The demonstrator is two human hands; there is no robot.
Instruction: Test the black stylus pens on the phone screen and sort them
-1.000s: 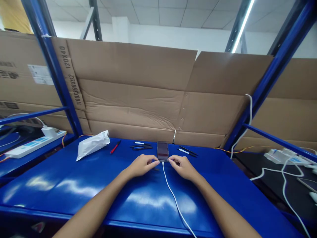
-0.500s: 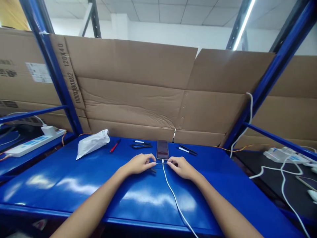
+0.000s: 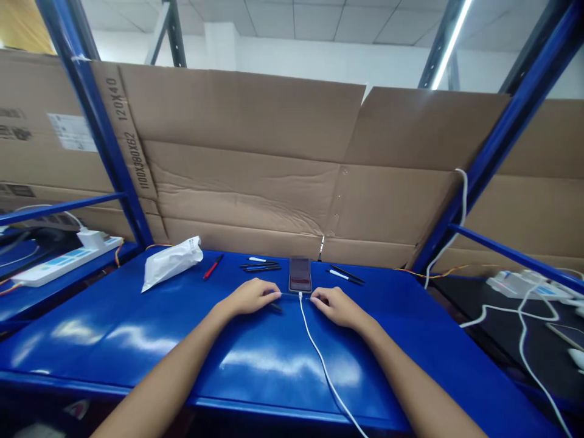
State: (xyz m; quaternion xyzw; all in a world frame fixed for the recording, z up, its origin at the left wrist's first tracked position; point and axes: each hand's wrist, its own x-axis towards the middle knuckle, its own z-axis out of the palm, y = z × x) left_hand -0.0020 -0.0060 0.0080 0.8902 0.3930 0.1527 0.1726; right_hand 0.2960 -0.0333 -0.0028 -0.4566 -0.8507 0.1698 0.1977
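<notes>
My left hand point(image 3: 252, 296) and my right hand point(image 3: 336, 306) are low over the blue table, fingertips pinched. A thin see-through rod point(image 3: 290, 295) runs between them, with an end at each hand; its exact kind is too small to make out. Beneath my left fingers lies a dark, pen-like piece point(image 3: 275, 308), partly hidden. Just beyond the rod is a phone point(image 3: 300, 275) with a white cable point(image 3: 314, 348) plugged into its near end. Several black and white pens point(image 3: 261, 267) lie left of the phone, and more pens point(image 3: 345, 275) lie to its right.
A red pen point(image 3: 213, 267) and a white plastic packet point(image 3: 172, 263) lie at the back left of the blue table point(image 3: 150, 328). Cardboard point(image 3: 255, 164) walls the back. Blue posts flank it. Power strips stand left point(image 3: 68, 261) and right point(image 3: 524, 286), with loose cables.
My left hand has moved slightly left, away from the right hand, so more of the thin rod shows between them. My right hand has barely moved.
</notes>
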